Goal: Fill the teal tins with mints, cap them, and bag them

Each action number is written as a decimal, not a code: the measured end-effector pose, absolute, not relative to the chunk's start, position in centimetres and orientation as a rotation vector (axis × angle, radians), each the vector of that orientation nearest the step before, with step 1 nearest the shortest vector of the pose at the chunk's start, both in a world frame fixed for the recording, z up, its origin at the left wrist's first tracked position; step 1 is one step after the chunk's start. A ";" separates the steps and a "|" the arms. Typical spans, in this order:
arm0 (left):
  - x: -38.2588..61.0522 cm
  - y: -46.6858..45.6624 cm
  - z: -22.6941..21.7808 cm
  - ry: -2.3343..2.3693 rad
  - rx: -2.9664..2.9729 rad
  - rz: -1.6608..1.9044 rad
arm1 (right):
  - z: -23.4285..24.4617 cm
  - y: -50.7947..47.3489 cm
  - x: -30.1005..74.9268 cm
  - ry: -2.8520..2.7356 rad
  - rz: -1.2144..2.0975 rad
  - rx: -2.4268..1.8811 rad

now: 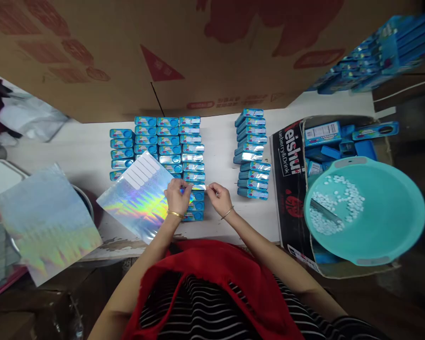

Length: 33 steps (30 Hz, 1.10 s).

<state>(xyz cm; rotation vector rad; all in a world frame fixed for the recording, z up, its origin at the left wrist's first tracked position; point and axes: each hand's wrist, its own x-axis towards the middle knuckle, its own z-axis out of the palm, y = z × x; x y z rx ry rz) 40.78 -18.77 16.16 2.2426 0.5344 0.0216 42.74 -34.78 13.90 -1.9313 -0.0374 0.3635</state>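
Note:
My left hand point(177, 195) and my right hand point(219, 197) both pinch the ends of a thin holographic sticker strip point(198, 187), held just above a row of small blue boxes point(193, 163) on the white table point(81, 156). A holographic sticker sheet point(138, 193), with several strips peeled off its upper part, lies under my left hand. Several rows of the same blue boxes sit side by side behind it. A separate stack of blue boxes point(252, 153) stands to the right.
A teal basin point(382, 212) with small white pellets and a scoop rests on a cardboard box point(290, 189) of more blue boxes at the right. Another holographic sheet point(46, 222) lies at the left. A large cardboard wall point(163, 52) stands behind the table.

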 end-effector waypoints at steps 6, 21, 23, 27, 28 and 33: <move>41.3 -19.3 15.6 0.465 2.525 -0.071 | 12.1 -35.4 42.5 -0.031 0.401 -2.041; 38.7 -18.8 15.4 0.104 2.789 -0.150 | 11.1 -35.4 39.7 -0.237 0.359 -2.115; 38.1 -19.0 15.1 0.076 2.790 -0.199 | 10.9 -35.5 39.4 -0.334 0.476 -2.164; 38.0 -19.1 15.0 0.072 2.736 -0.219 | 10.0 -36.0 40.2 -0.485 0.684 -2.358; 38.1 -18.6 15.2 0.039 2.707 -0.208 | 10.0 -36.2 40.6 -0.485 0.699 -2.408; 38.5 -10.4 16.5 0.203 2.644 0.150 | 12.4 -34.4 43.3 -0.411 0.297 -2.411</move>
